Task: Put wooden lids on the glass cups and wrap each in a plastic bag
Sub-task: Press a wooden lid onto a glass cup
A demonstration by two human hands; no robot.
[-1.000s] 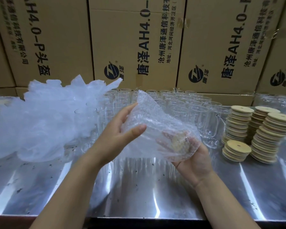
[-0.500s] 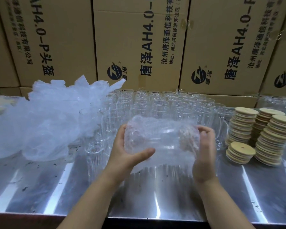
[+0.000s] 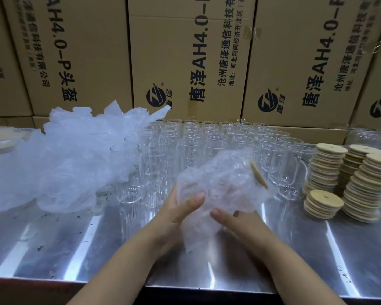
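A glass cup in a bubble-wrap bag [image 3: 223, 183] is held above the metal table, tilted with its wooden lid [image 3: 259, 175] pointing up and right. My left hand [image 3: 178, 213] grips the bag's lower left side, thumb on top. My right hand [image 3: 233, 221] holds the loose bag end underneath from the right. Behind stand several rows of bare glass cups [image 3: 207, 142]. Stacks of round wooden lids [image 3: 361, 179] sit at the right. A heap of clear plastic bags [image 3: 70, 155] lies at the left.
The shiny metal table [image 3: 75, 249] has its front edge near me. Large printed cardboard boxes [image 3: 185, 58] form a wall right behind the cups. More glassware [image 3: 372, 137] stands at the far right behind the lids.
The wrapped cup has turned from lying level between both hands to a tilt with the lid up and right. My right hand moved from the lid end down to the bag's loose end.
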